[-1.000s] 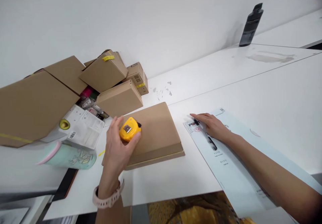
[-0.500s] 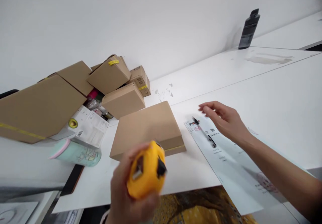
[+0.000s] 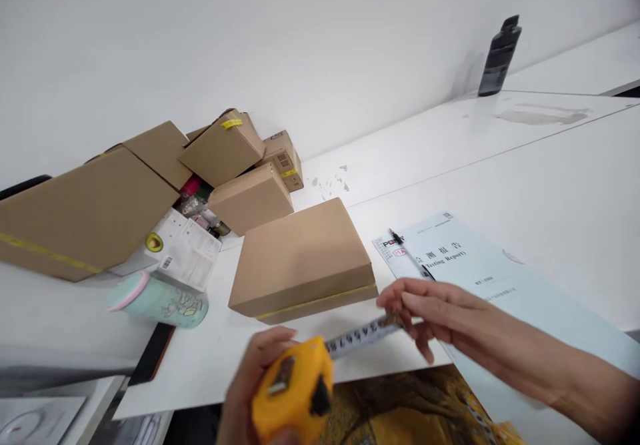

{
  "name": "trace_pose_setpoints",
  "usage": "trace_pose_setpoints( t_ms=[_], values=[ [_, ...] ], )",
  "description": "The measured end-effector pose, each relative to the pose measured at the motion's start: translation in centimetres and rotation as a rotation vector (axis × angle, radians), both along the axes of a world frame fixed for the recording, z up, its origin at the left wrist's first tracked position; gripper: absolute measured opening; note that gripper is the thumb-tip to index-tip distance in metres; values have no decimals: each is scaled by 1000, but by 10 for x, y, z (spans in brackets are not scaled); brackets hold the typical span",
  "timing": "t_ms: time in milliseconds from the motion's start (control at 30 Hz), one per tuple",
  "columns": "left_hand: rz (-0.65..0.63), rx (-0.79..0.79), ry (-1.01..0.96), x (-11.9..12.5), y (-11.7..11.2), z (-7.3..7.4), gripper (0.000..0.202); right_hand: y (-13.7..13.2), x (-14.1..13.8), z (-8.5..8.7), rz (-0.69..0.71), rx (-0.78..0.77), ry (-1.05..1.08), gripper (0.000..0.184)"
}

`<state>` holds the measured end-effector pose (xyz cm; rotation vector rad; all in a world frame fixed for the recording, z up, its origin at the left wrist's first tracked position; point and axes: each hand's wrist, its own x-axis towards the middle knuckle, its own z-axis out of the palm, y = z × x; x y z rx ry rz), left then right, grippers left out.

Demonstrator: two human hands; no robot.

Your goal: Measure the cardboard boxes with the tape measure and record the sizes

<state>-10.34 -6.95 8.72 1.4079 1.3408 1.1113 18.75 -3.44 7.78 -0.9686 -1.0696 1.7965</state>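
Observation:
My left hand (image 3: 250, 381) is wrapped round a yellow tape measure (image 3: 295, 385) at the lower middle of the view. A short length of its white blade (image 3: 360, 338), with black numbers, runs out to the right. At the blade's end, my right hand (image 3: 430, 311) pinches the tip between thumb and fingers. Just beyond the blade lies a closed cardboard box (image 3: 305, 255) with yellow tape along its near side; the blade is in front of it, and I cannot tell whether they touch.
A pen (image 3: 410, 251) rests on a pale blue printed report (image 3: 480, 265) to the right. Several cardboard boxes (image 3: 220, 148), a white carton (image 3: 187, 251) and a mint green cup (image 3: 165, 301) stand at left. A dark bottle (image 3: 500, 58) is by the wall.
My right hand has come down and left from above the report and taken the tape's end. A length of blade now shows out of the case. My left hand has sunk slightly.

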Motion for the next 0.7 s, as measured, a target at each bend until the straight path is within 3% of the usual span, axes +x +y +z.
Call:
trace_pose_setpoints(
  t_ms=[133,300,500,700],
  values=[
    [239,116,-63,-59,29,18,77,37,13,10,-232,136,-65,35],
    [156,72,-11,-120,87,42,65,87,3,7,-342,217,-136,37],
    [37,-40,41,-138,143,40,49,110,-25,-14,-418,271,-306,34],
    [-16,-72,-23,-142,174,26,47,113,-28,-25,-449,407,-507,31]
  ],
)
